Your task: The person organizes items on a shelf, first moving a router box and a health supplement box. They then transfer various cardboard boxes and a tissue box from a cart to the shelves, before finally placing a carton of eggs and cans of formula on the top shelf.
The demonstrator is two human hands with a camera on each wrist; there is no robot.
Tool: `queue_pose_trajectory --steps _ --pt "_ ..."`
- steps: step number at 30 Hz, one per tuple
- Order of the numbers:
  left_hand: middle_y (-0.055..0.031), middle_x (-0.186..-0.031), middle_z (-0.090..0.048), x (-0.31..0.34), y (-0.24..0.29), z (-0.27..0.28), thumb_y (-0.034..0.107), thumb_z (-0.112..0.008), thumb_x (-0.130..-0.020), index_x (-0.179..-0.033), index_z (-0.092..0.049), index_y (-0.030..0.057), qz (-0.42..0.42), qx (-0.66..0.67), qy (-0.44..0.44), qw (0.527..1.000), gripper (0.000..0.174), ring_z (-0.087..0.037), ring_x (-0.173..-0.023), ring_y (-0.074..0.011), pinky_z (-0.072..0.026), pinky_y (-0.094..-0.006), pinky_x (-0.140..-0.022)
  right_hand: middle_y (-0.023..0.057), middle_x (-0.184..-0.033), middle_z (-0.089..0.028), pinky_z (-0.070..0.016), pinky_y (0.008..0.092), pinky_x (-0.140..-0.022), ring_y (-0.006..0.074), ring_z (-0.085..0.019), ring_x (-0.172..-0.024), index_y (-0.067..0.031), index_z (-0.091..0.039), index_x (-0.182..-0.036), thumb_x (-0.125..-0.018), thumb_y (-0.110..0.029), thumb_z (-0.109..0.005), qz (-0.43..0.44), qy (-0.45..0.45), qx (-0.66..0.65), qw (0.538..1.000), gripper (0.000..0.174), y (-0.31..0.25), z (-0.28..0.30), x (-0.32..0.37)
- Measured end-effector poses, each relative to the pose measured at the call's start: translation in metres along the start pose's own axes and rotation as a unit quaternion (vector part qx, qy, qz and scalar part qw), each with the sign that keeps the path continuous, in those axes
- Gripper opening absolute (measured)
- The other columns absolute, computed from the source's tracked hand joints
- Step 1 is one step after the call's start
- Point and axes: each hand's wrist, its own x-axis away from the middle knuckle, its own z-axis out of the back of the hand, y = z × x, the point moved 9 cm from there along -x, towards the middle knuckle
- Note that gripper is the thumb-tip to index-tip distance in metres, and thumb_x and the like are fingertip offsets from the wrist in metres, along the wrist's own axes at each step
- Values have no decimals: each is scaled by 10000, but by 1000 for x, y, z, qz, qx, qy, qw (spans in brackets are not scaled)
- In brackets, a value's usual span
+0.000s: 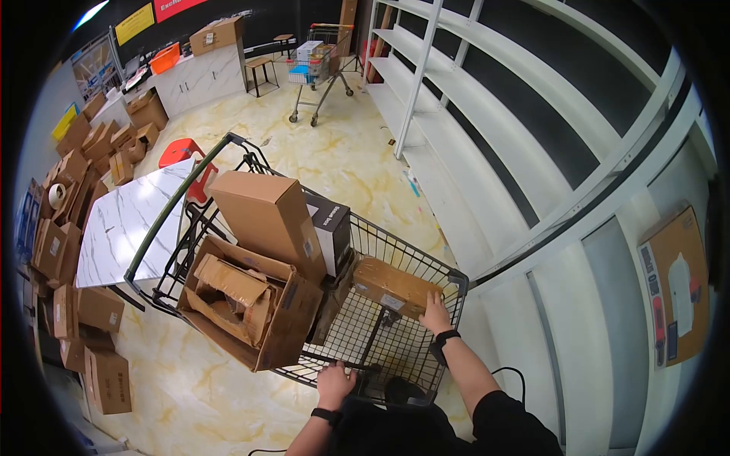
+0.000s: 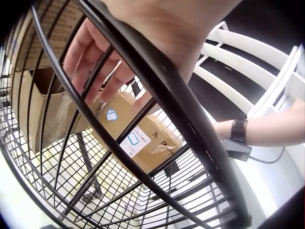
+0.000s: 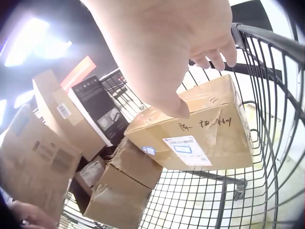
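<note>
Around me: pale yellow-veined flooring [image 1: 334,156], white shelving [image 1: 487,91] along one side, a black far wall [image 1: 270,30], a marble-patterned counter [image 1: 201,80] and a red stool [image 1: 181,152].

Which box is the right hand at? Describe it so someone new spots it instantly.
Find the black wire cart and go to the end opposite its handle. The low brown box lying there, at the right hand, is it. Unlike its neighbours, it shows black handwriting next to a white label.
</note>
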Motion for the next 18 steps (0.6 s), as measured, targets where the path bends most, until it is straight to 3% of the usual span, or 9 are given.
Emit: queue_pose_trajectory --steps 4,5,9,14,18 --pt "-152 -763 -590 2 2 10 361 -543 -723 -801 -568 19 5 8 57 998 351 -590 -719 -297 -478 -395 -639 186 -1345 -219 -360 388 -943 341 -289 -1208 -46 -235 -1306 -640 -257 -693 -67 0 17 998 835 19 -17 -32" --pt "-154 -755 -589 2 1 8 359 -542 -721 -797 -567 18 14 -9 35 999 350 -590 -715 -295 -480 -394 -636 166 -1341 -232 -366 396 -930 333 -308 -1192 -70 -260 -1301 -610 -266 -721 -86 11 19 996 854 25 -20 -38" --pt "-155 -740 -603 1 -1 4 353 -559 -696 -820 -583 23 22 -14 -3 1000 353 -596 -690 -295 -482 -395 -620 153 -1304 -282 -321 424 -952 318 -323 -1167 -78 -353 -1206 -532 -288 -774 -84 79 26 993 823 26 -9 -48" --pt "-149 -724 -587 1 4 11 349 -538 -720 -754 -567 23 3 -6 22 1000 329 -588 -680 -292 -480 -399 -609 152 -1214 -383 -281 441 -971 317 -347 -1140 -46 -353 -1153 -450 -314 -804 -73 64 29 995 878 28 -9 -55" --pt "-152 -722 -588 2 6 9 349 -539 -720 -762 -568 23 -8 -10 10 1000 330 -587 -676 -298 -479 -402 -611 150 -1088 -462 -368 412 -887 319 -432 -1050 -45 -362 -1132 -427 -374 -791 -62 36 16 997 889 14 2 -36"
